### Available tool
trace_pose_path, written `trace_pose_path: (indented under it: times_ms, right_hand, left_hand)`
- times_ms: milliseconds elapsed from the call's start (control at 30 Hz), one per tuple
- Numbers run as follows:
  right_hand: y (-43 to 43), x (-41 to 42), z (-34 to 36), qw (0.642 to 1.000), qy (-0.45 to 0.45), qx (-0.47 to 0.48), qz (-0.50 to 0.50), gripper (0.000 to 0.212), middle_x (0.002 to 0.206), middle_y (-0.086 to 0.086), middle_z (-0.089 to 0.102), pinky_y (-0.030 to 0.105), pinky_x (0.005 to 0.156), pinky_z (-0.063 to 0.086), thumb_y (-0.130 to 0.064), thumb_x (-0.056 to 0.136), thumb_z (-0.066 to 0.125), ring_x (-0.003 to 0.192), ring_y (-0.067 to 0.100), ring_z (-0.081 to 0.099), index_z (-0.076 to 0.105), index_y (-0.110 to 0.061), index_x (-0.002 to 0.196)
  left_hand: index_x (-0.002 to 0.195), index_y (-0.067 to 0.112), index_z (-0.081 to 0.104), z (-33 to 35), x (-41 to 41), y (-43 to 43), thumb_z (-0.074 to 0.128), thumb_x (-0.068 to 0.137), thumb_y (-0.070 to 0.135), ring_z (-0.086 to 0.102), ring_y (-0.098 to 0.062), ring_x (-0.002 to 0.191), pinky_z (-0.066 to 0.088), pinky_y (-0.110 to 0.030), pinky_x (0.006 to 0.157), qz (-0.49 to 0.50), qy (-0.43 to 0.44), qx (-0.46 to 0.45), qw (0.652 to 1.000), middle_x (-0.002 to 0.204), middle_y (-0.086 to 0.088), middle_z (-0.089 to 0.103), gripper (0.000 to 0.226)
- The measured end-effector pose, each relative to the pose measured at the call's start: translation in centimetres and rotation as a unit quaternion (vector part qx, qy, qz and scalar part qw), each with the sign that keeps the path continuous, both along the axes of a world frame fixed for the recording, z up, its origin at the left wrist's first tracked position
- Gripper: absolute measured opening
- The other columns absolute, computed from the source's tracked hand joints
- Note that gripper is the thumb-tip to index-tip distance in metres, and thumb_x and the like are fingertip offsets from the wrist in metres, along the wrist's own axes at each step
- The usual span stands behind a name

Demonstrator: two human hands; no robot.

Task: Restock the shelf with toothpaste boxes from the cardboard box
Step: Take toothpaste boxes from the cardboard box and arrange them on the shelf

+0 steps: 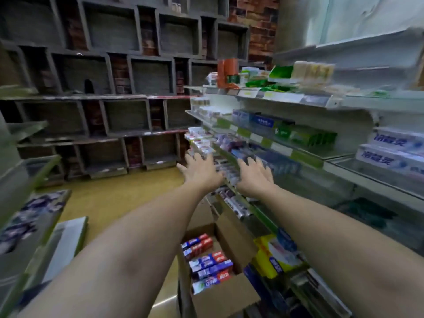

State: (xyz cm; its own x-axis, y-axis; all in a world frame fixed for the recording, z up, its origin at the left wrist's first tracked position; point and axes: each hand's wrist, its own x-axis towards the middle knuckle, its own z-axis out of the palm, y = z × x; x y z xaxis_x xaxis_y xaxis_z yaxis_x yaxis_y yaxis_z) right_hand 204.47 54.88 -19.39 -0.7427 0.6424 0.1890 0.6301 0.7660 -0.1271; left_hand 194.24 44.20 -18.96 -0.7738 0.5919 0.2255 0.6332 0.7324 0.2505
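An open cardboard box (231,237) stands on the floor below my arms, holding several red, blue and white toothpaste boxes (210,263). Both arms stretch toward the white shelf (296,152) on the right, where rows of toothpaste boxes (223,167) lie. My left hand (200,169) has its fingers spread and straight, at the left end of that row. My right hand (255,177) is also spread flat, at the row's right side. Neither hand holds anything that I can see. The frame is blurred by motion.
Grey empty cubby shelving (110,76) lines the back wall. Higher white shelves carry green and blue packets (305,134). Yellow and blue packages (275,258) sit low on the right, beside the box. Another shelf edge (34,214) juts in at the left. Yellow floor (119,198) lies between.
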Motion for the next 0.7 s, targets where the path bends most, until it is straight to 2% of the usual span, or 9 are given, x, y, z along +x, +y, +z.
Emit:
trace_pose_path:
  times_ms: [133,233,367,500,567,700]
  right_hand:
    - [0.7,-3.2,-5.7,0.999,-0.029,-0.034,-0.008,0.073,0.16,0.009,0.024,0.055,0.119,0.021,-0.033,0.092,0.059,0.151,0.033,0.013,0.023,-0.024,0.155]
    - [1.6,-5.1,-10.2,0.997,-0.048,-0.06,-0.002,0.073,0.158,0.011,0.029,0.054,0.118,0.024,-0.035,0.089,0.06,0.149,0.034,0.017,0.026,-0.025,0.152]
    - [2.8,-7.0,-15.0,0.99,-0.091,-0.11,0.006,0.07,0.152,0.012,0.035,0.051,0.115,0.03,-0.037,0.084,0.057,0.146,0.034,0.022,0.033,-0.021,0.147]
    - [5.4,-9.9,-20.1,0.98,-0.136,-0.146,0.007,0.077,0.156,0.009,0.031,0.048,0.116,0.03,-0.03,0.083,0.058,0.147,0.031,0.023,0.027,-0.021,0.153]
    - [7.0,-11.6,-23.0,0.973,-0.147,-0.175,0.016,0.074,0.149,0.01,0.039,0.044,0.112,0.037,-0.033,0.081,0.062,0.14,0.031,0.035,0.034,-0.021,0.148]
    - [9.4,-14.0,-30.5,0.95,-0.183,-0.248,0.052,0.061,0.129,0.01,0.054,0.038,0.098,0.048,-0.04,0.08,0.065,0.121,0.031,0.054,0.045,-0.022,0.135]
  left_hand:
    - [0.15,0.027,0.033,-5.7,-3.5,-0.4,0.052,0.091,0.061,0.016,-0.043,0.147,0.02,-0.067,0.114,-0.002,-0.025,-0.021,0.999,0.159,-0.016,0.027,0.071]
    - [0.148,0.025,0.035,-10.5,-5.7,-0.9,0.055,0.093,0.055,0.023,-0.041,0.144,0.028,-0.059,0.114,-0.018,-0.058,-0.034,0.998,0.155,-0.017,0.032,0.066]
    - [0.157,0.022,0.026,-15.9,-9.1,-0.6,0.059,0.093,0.054,0.016,-0.042,0.147,0.027,-0.054,0.118,-0.021,-0.134,-0.075,0.988,0.16,-0.018,0.022,0.078]
    - [0.159,0.019,0.022,-20.6,-12.1,1.4,0.06,0.093,0.054,0.014,-0.041,0.15,0.026,-0.053,0.12,-0.001,-0.169,-0.094,0.981,0.162,-0.019,0.019,0.083]
    - [0.159,0.018,0.021,-23.2,-13.2,2.6,0.06,0.093,0.051,0.012,-0.04,0.151,0.025,-0.049,0.121,0.005,-0.19,-0.1,0.977,0.163,-0.02,0.017,0.083]
    - [0.156,0.017,0.026,-29.2,-15.3,4.6,0.06,0.093,0.049,0.023,-0.038,0.145,0.027,-0.043,0.119,0.024,-0.224,-0.107,0.968,0.158,-0.021,0.026,0.079]
